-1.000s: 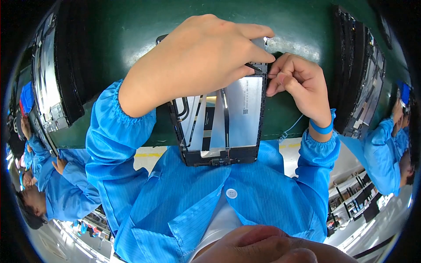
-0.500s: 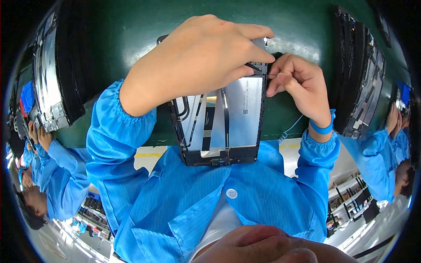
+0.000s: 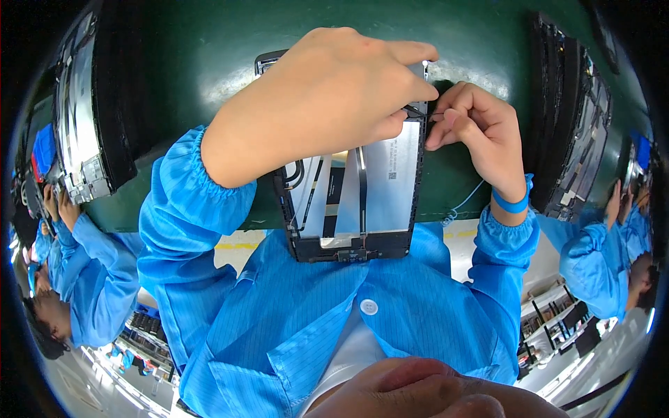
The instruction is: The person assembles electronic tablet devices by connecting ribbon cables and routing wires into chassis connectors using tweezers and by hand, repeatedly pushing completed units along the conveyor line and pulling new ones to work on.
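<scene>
An opened tablet-like device (image 3: 387, 188) with a black frame, silvery inner plate and dark ribbon cables lies in front of me, its near end past the table edge. My left hand (image 3: 341, 90) arches over its far part from the left, covering much of it. The thumb and a finger close near the right rim, where a slim dark piece shows; what they grip is mostly hidden. Beside the right rim, my right hand (image 3: 477, 129) pinches a thin dark wire (image 3: 437, 113) between thumb and fingertips. The wire runs toward the left fingertips.
Stacks of similar black-framed panels stand at left (image 3: 83, 118) and right (image 3: 575, 125) on the green table (image 3: 209, 42). A blue wristband (image 3: 512, 202) with a coiled cord (image 3: 453, 212) is on my right wrist. Co-workers in blue sleeves sit at both sides.
The device's far end has shifted slightly right, and my left hand with it. My right fingertips have moved slightly, and the thin dark wire between the hands shows more clearly.
</scene>
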A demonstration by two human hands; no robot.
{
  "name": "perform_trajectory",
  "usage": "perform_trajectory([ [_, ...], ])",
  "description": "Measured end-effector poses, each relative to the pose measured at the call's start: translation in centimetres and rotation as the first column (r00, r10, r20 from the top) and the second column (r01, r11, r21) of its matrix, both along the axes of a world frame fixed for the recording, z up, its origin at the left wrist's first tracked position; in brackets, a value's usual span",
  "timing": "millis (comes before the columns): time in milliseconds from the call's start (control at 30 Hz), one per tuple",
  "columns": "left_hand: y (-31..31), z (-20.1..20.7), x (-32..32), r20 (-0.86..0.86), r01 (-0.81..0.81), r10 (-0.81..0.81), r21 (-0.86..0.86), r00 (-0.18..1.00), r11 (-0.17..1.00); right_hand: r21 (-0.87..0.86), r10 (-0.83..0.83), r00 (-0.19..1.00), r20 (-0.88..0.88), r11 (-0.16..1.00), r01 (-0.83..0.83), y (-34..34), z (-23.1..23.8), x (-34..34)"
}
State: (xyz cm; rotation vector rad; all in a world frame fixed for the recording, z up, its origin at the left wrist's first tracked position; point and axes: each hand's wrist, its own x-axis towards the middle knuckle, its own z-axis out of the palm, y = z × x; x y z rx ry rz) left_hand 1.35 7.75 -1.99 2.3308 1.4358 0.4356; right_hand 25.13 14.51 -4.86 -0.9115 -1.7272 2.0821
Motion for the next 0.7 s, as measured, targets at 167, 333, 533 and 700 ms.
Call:
perform_trajectory([
  [167, -0.1, -1.3, 0.9, 0.142, -0.05, 0.035, 0.102, 0.989, 0.994, 0.283, -0.062, 0.997, -0.038, 0.957, 0.07, -0.2, -0.1, -0.3],
  [333, -0.4, -1.5, 2.4, 0.273, -0.117, 0.093, 0.074, 0.958, 0.99, 0.529, -0.077, 0.996, -0.045, 0.844, 0.09, -0.3, 0.2, -0.6],
  [533, -2.1, -0.3, 0.6, 0.32, -0.232, 0.191, 0.094, 0.928, 0.968, 0.57, -0.089, 0.995, -0.052, 0.815, 0.102, -0.3, 0.1, -0.9],
  [700, -2.8, -0.7, 0.2, 0.296, -0.298, 0.287, -0.008, 0.911, 0.955, 0.648, -0.042, 0.999, -0.027, 0.76, 0.049, -0.9, 0.0, -2.3],
])
